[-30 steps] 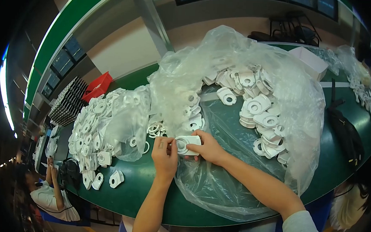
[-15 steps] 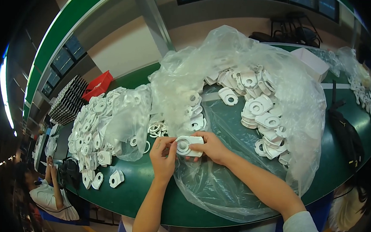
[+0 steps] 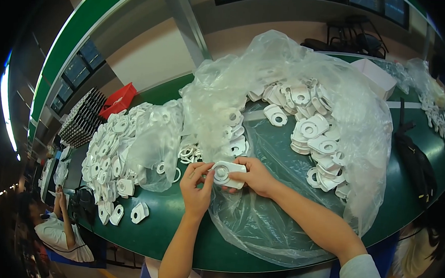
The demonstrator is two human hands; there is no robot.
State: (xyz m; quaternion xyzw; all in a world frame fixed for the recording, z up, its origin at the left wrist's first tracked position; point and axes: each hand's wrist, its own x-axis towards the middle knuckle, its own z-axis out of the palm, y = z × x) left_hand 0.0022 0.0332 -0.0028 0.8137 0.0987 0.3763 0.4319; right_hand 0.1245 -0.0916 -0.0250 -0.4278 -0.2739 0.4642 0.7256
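Both hands are on one white part (image 3: 229, 168), held up over the near side of the worktop (image 3: 145, 241), in front of the person and above the edge of a clear bag (image 3: 262, 238). The right hand (image 3: 257, 177) grips its squared end, thumb across the upper face and fingers beneath. The left hand (image 3: 195, 188) has its thumb and fingers drawn close together at the rounded end, touching the rim; whether they pinch anything besides the part cannot be told.

The step in hand looks like close handwork on a single part, its round recess facing up. The next move, judging by these grips, calls for a steady right hand and light left fingertips, since the part has nothing under it but the hands.

More such parts lie in a pile (image 3: 314, 139) within the folds of the clear bag, and in a larger heap (image 3: 104, 157) to the left, partly under a smaller bag (image 3: 155, 155). A few loose rings (image 3: 188, 152) lie between the two, beyond the left hand. A red bin (image 3: 119, 101) stands behind the heap.

No brand or label can be made out on the held part, the bags or the bin; any marks there are too small to tell.
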